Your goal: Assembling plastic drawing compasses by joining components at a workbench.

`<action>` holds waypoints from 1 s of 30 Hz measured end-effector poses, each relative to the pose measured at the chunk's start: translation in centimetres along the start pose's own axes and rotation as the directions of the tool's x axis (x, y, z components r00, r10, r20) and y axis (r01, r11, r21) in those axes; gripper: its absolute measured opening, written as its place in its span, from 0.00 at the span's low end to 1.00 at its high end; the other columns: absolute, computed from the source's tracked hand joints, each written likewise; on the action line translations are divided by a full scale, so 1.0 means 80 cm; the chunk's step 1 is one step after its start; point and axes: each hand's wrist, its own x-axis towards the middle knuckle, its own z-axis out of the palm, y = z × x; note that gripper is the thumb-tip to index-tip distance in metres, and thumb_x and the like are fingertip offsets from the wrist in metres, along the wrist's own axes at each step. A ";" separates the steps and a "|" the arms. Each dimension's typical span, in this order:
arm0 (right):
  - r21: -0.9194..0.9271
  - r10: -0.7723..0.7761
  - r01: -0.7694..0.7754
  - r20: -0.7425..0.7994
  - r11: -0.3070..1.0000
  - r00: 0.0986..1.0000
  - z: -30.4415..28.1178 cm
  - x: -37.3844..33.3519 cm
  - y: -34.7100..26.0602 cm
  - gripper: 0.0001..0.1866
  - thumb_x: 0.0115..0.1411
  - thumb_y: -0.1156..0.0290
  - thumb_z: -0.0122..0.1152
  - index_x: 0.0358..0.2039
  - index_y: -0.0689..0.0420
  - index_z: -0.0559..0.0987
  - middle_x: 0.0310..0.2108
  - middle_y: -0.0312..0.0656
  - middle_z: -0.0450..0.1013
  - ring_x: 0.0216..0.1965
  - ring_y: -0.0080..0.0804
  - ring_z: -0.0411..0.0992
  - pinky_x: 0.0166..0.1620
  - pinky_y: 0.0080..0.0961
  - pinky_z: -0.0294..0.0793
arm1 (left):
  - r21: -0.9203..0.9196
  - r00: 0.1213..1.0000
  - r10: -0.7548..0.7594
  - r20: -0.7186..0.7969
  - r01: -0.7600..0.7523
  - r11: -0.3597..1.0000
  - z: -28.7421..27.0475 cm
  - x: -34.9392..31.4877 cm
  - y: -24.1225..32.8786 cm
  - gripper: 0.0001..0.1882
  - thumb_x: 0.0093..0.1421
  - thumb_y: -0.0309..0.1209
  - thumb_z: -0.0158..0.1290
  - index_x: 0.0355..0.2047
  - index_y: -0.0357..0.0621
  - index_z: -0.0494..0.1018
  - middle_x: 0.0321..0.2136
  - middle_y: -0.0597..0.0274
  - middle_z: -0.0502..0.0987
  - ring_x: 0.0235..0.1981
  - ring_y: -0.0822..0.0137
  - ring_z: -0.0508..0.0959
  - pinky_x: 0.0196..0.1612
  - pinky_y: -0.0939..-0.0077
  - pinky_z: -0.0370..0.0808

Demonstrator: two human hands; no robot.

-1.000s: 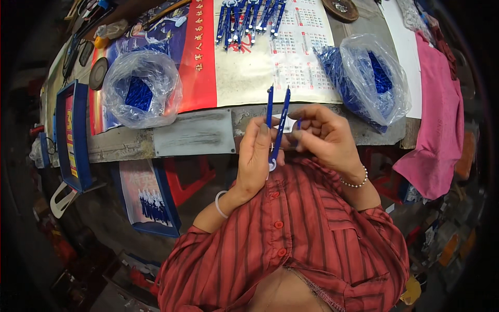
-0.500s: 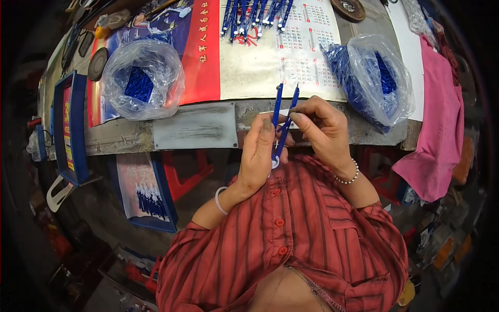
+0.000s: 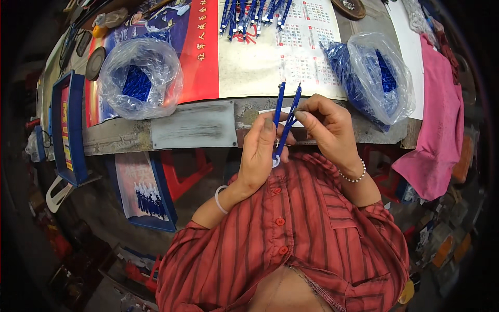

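A blue drawing compass [image 3: 287, 130] is held in front of my body with its two legs pointing away and its pale hinge end near my shirt. My left hand [image 3: 255, 151] wraps round the left leg and the hinge area, thumb lying along the leg. With thumb and forefinger, my right hand [image 3: 332, 130] pinches at the right leg; any small part between those fingertips is too small to make out. The legs stand slightly apart. Beyond my hands, several blue compasses [image 3: 254, 13] lie on the poster sheet at the far edge of view.
Clear plastic bags of blue parts stand on the bench, one left [image 3: 167, 91] and one right [image 3: 397, 104]. A pink cloth [image 3: 439, 119] hangs over the right edge. Blue trays sit at the left [image 3: 78, 135] and lower left [image 3: 148, 223], beside a red stool [image 3: 182, 182].
My right hand has shifted slightly to the right, still at the compass's right leg. My left hand keeps its hold almost unmoved.
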 end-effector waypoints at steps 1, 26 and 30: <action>-0.034 -0.022 0.022 -0.005 0.999 1.000 0.000 0.001 0.002 0.06 0.60 0.72 0.56 0.32 0.62 0.74 0.23 0.29 0.68 0.21 0.10 0.61 0.23 0.09 0.61 | 0.000 1.000 0.000 0.000 0.000 1.000 0.000 0.000 0.000 0.25 0.68 0.47 0.32 0.49 0.37 0.63 0.26 0.59 0.72 0.17 0.76 0.69 0.21 0.87 0.67; 0.571 0.159 -0.255 0.214 0.780 0.964 0.017 0.024 0.008 0.10 0.56 0.67 0.60 0.32 0.61 0.73 0.27 0.35 0.69 0.26 0.17 0.63 0.29 0.13 0.62 | -0.560 0.855 -0.205 0.476 0.475 0.679 -0.036 0.002 0.001 0.33 0.66 0.52 0.28 0.46 0.31 0.67 0.32 0.43 0.77 0.14 0.62 0.75 0.15 0.80 0.71; 0.425 -0.055 -0.171 0.470 0.889 0.881 0.037 0.065 0.008 0.12 0.55 0.65 0.61 0.30 0.60 0.72 0.27 0.39 0.68 0.27 0.26 0.64 0.31 0.21 0.64 | -0.594 0.889 -0.157 0.431 0.410 0.692 -0.064 -0.009 0.003 0.15 0.63 0.36 0.47 0.40 0.34 0.68 0.32 0.48 0.75 0.14 0.67 0.75 0.13 0.82 0.69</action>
